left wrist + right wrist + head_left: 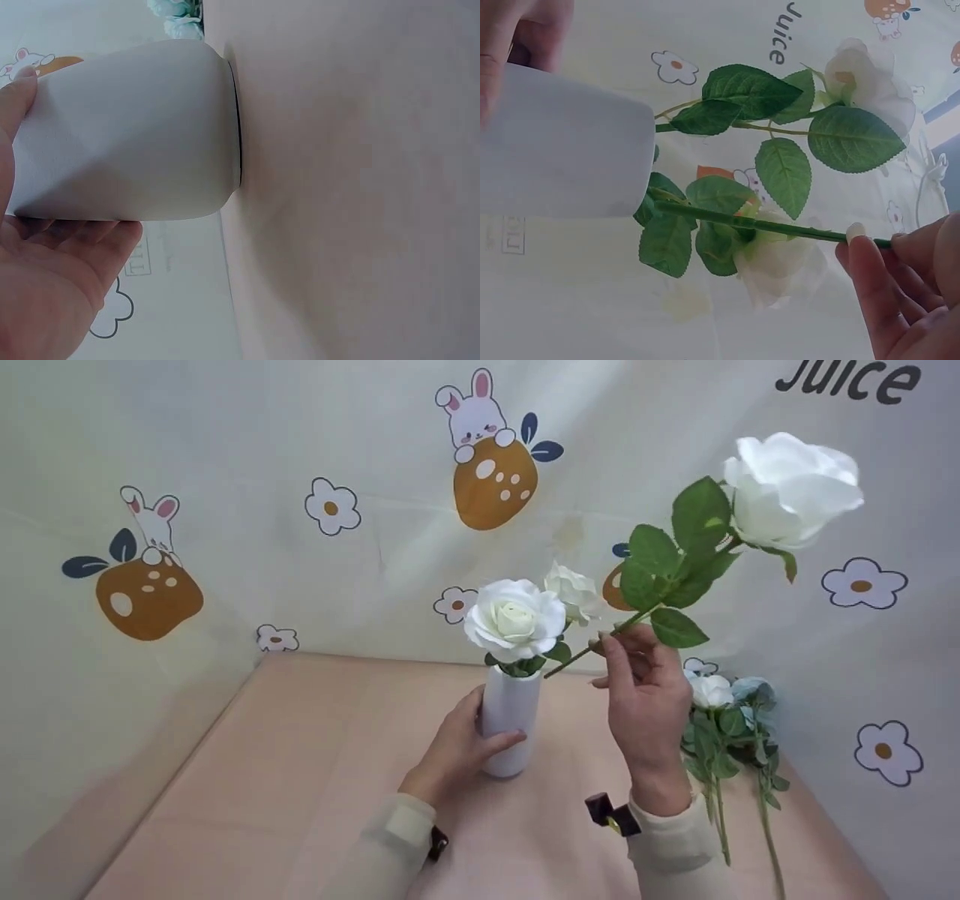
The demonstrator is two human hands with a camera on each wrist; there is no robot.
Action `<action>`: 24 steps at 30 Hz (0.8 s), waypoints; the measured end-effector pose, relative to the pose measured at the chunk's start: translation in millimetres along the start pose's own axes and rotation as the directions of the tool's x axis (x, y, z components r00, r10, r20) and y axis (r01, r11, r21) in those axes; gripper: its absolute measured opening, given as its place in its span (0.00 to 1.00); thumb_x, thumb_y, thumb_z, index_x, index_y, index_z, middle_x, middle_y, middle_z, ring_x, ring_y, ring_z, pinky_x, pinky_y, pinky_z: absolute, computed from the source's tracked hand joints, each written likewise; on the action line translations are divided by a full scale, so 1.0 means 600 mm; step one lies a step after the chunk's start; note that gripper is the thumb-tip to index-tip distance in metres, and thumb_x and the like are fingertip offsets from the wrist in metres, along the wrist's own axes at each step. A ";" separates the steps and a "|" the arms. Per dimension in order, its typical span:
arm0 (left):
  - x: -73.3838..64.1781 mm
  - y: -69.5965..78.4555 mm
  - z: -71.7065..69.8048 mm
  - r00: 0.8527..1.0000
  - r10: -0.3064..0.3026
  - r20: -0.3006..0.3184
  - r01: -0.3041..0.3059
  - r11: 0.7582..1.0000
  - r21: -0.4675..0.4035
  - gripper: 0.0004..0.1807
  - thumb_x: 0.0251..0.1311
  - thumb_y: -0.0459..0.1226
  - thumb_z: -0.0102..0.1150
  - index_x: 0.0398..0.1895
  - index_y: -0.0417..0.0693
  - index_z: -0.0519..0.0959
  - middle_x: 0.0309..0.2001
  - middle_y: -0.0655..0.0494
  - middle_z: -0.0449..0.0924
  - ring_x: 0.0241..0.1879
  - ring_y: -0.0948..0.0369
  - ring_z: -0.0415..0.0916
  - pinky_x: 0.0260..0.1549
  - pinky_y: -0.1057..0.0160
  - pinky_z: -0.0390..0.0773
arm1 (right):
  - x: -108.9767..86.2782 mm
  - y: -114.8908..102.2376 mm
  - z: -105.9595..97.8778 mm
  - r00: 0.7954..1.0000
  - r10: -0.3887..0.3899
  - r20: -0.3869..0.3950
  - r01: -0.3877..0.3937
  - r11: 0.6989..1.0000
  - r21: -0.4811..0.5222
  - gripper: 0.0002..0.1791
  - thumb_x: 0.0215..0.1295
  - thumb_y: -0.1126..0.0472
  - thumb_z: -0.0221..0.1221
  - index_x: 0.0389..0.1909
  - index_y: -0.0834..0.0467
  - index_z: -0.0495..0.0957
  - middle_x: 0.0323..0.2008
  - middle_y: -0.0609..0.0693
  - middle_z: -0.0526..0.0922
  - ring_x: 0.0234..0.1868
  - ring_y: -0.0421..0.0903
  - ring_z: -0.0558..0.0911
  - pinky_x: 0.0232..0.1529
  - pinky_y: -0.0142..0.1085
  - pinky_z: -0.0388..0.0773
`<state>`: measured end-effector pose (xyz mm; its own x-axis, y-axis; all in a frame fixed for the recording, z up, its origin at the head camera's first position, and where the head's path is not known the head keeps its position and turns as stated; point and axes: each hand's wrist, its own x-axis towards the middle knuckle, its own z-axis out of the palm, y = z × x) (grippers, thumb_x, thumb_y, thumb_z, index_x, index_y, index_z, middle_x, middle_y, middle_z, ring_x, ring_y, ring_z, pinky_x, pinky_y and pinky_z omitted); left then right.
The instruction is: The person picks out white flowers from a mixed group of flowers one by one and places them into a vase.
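A white vase (514, 716) stands upright on the table, with my left hand (454, 746) gripping its side, thumb across the front. Two white roses, one open toward me (516, 619) and another behind it (574, 592), stick out of its mouth. My right hand (651, 697) pinches the stem of a third white rose (795, 491), tilted so its bloom points up and right. The stem's lower end is right by the vase's rim in the head view. In the right wrist view, that green stem (780, 227) overlaps leaves at the vase mouth.
On the pink table (300, 780), right of my right forearm, lie a white rose (711, 690) and light blue flowers (754, 694) with long stems toward me. A pale cloth (375, 435) printed with rabbits and flowers rises behind the table.
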<state>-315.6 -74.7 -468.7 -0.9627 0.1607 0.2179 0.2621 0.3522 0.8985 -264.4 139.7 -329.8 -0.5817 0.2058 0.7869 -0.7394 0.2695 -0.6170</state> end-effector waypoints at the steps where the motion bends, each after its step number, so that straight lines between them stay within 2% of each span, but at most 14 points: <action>1: 0.000 0.000 0.000 1.000 0.007 -0.001 -0.007 1.000 0.005 0.50 0.63 0.49 0.81 0.84 0.50 0.63 0.76 0.50 0.75 0.75 0.48 0.76 0.77 0.37 0.74 | -0.001 0.002 0.003 1.000 -0.015 -0.003 0.015 1.000 0.012 0.11 0.78 0.69 0.63 0.54 0.72 0.79 0.44 0.58 0.88 0.43 0.37 0.92 0.31 0.29 0.89; 6: 0.000 0.000 0.000 1.000 0.011 -0.002 -0.011 1.000 0.016 0.50 0.64 0.48 0.81 0.84 0.51 0.64 0.76 0.51 0.76 0.75 0.48 0.76 0.77 0.38 0.74 | -0.007 0.018 0.018 0.997 -0.079 0.017 0.079 0.996 0.043 0.10 0.79 0.72 0.61 0.54 0.74 0.77 0.47 0.64 0.88 0.46 0.41 0.93 0.34 0.31 0.90; 10: 0.002 0.003 0.000 1.000 -0.021 -0.008 0.021 1.000 0.010 0.50 0.63 0.49 0.81 0.84 0.53 0.64 0.77 0.52 0.75 0.75 0.48 0.75 0.77 0.37 0.74 | -0.012 0.033 0.031 0.994 -0.083 0.065 0.082 0.996 0.024 0.11 0.80 0.71 0.60 0.55 0.74 0.76 0.48 0.64 0.88 0.45 0.47 0.93 0.35 0.30 0.90; 13: 0.003 0.004 0.000 0.999 -0.031 -0.013 0.031 1.000 0.005 0.50 0.63 0.49 0.81 0.84 0.53 0.64 0.77 0.52 0.75 0.75 0.48 0.75 0.78 0.36 0.73 | -0.016 0.043 0.040 0.994 -0.054 0.096 0.054 0.999 -0.005 0.12 0.81 0.69 0.60 0.58 0.72 0.77 0.48 0.63 0.88 0.45 0.52 0.93 0.36 0.31 0.91; 17: 0.002 0.004 0.000 1.000 -0.023 -0.017 0.023 1.000 0.004 0.50 0.63 0.48 0.82 0.84 0.53 0.65 0.76 0.52 0.76 0.75 0.48 0.76 0.78 0.37 0.73 | -0.024 0.055 0.050 0.992 0.012 0.127 -0.006 0.999 -0.043 0.14 0.81 0.67 0.61 0.60 0.70 0.76 0.49 0.62 0.88 0.45 0.50 0.92 0.37 0.31 0.91; 24: 0.000 0.000 -0.001 1.000 0.022 -0.020 -0.021 1.000 0.014 0.49 0.63 0.49 0.81 0.83 0.52 0.65 0.75 0.52 0.77 0.74 0.50 0.77 0.77 0.40 0.74 | -0.036 0.083 0.067 0.982 0.087 0.167 -0.052 0.978 -0.203 0.12 0.81 0.62 0.64 0.58 0.63 0.81 0.46 0.55 0.90 0.47 0.48 0.86 0.42 0.31 0.80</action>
<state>-315.5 -75.1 -468.4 -0.9579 0.1501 0.2447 0.2836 0.3619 0.8880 -302.0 110.7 -377.6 -0.6919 0.0689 0.7187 -0.6238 0.4441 -0.6431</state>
